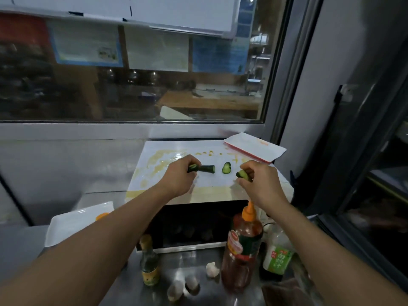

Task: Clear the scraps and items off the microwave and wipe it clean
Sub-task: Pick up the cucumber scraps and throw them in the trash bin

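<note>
The white microwave (pixel 212 186) stands in front of me, its top smeared with yellow stains (pixel 161 161). My left hand (pixel 180 176) is closed on a long cucumber piece (pixel 205 168) that sticks out to the right over the top. My right hand (pixel 257 180) pinches a short cucumber chunk (pixel 242 174) above the right side. A cucumber slice (pixel 226 167) lies loose on the top between my hands.
A white tray with a red rim (pixel 254 146) rests on the microwave's back right corner. Another white tray (pixel 77 221) sits left of it. Bottles (pixel 241 250), a small oil bottle (pixel 150 266) and garlic (pixel 212 269) crowd the steel counter in front. A window is behind.
</note>
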{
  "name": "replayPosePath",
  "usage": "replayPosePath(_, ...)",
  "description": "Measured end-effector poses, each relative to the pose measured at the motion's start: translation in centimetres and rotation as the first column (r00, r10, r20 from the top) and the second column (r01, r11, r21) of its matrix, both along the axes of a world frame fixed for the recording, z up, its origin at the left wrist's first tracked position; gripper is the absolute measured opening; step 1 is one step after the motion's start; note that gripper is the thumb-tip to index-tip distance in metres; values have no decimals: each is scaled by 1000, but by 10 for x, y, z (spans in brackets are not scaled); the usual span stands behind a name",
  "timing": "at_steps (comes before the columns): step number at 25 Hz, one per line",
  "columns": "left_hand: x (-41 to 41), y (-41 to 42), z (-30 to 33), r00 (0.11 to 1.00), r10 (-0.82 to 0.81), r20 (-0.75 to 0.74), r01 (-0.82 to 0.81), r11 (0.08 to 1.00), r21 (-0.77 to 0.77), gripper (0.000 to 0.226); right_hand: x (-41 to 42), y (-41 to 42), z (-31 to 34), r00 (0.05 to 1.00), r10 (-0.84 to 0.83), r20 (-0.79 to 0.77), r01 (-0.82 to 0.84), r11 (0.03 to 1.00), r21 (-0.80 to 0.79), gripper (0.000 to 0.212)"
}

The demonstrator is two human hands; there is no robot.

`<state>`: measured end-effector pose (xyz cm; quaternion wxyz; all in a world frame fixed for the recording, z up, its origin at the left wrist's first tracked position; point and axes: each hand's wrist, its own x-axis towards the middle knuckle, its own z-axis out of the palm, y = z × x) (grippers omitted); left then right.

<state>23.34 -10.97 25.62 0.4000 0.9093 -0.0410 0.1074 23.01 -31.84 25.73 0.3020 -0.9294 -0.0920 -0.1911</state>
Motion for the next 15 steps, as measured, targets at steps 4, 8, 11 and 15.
replayPosePath(4,43,-9,-2,998,-69,11,67,994,89,33,24,3,-3,998,-66,-12,66,998,-10,30)
replayPosePath(8,77,-16,-11,995,-103,-8,103,983,151,30,45,8,-5,996,-81,-32,81,997,-17,24)
replayPosePath(11,93,-16,-23,988,-155,-18,155,964,215,29,59,11,-11,996,-81,-42,79,996,-39,22)
replayPosePath(15,99,-12,-30,975,-219,-39,222,948,229,28,75,14,-18,996,-75,-58,71,995,-71,21)
